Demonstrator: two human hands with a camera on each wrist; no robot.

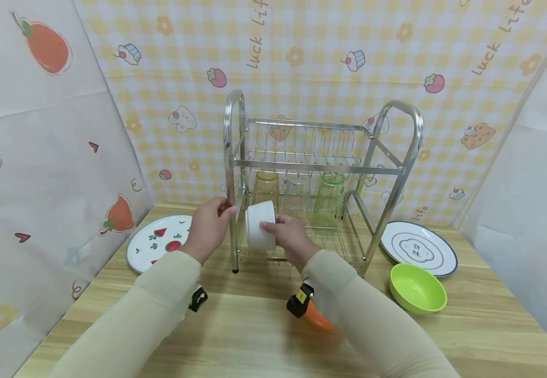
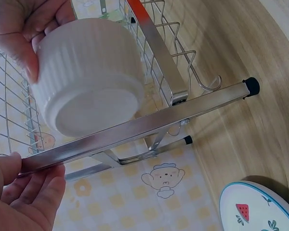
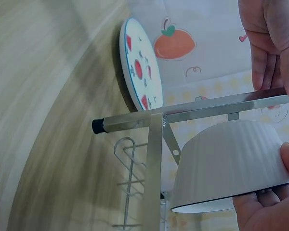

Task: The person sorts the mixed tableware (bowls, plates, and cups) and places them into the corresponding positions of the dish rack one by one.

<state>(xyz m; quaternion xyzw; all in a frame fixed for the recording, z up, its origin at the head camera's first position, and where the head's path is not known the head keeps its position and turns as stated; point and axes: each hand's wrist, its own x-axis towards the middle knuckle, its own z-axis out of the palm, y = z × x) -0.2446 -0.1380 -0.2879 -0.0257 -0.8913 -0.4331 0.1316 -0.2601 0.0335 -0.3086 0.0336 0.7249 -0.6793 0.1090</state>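
A white fluted bowl (image 1: 260, 226) is tipped on its side at the front left of a two-tier metal dish rack (image 1: 318, 167), level with the lower tier. My right hand (image 1: 293, 237) pinches its rim, thumb on the outer wall and fingers inside, as the right wrist view shows. The thin dark rim of the bowl (image 3: 231, 163) appears there. My left hand (image 1: 209, 226) grips the rack's front left post (image 2: 96, 139), with the thumb on one side and the fingers on the other.
Upside-down yellow (image 1: 266, 191), clear (image 1: 296, 195) and green (image 1: 329, 199) glasses stand on the lower tier. A fruit-patterned plate (image 1: 142, 244) lies left of the rack. Rightward are a white plate (image 1: 396, 239) and lime-green bowl (image 1: 417, 289). My right forearm partly covers an orange bowl (image 1: 318, 317).
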